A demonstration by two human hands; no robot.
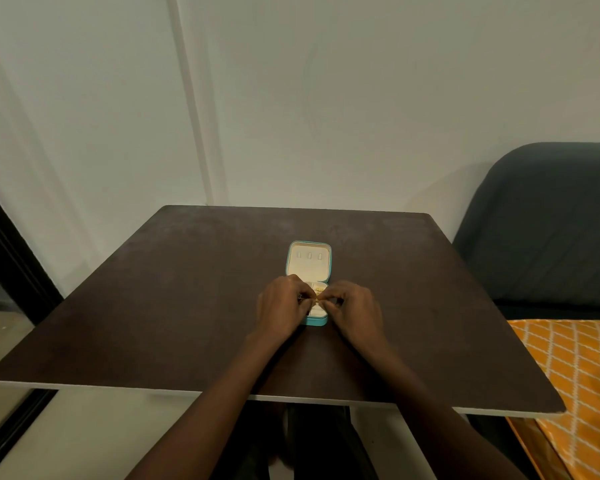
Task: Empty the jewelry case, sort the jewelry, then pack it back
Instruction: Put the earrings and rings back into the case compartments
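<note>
The left hand (282,304) and right hand (355,311) are both pinching a small gold piece (315,299) over the open jewelry case (309,282), mid-table (153,306). Its long axis is running twelve to six, lid at twelve. Being tiny, the piece is risking slipping or snagging.

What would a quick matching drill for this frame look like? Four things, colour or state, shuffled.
Things:
1. jewelry case
2. table
3. cloth
4. gold piece

Descriptions:
A. orange with a white lattice pattern
B. pinched between left hand and right hand
C. teal, lid open
D. dark brown, bears the case

Pairs: 1-C, 2-D, 3-A, 4-B
</note>
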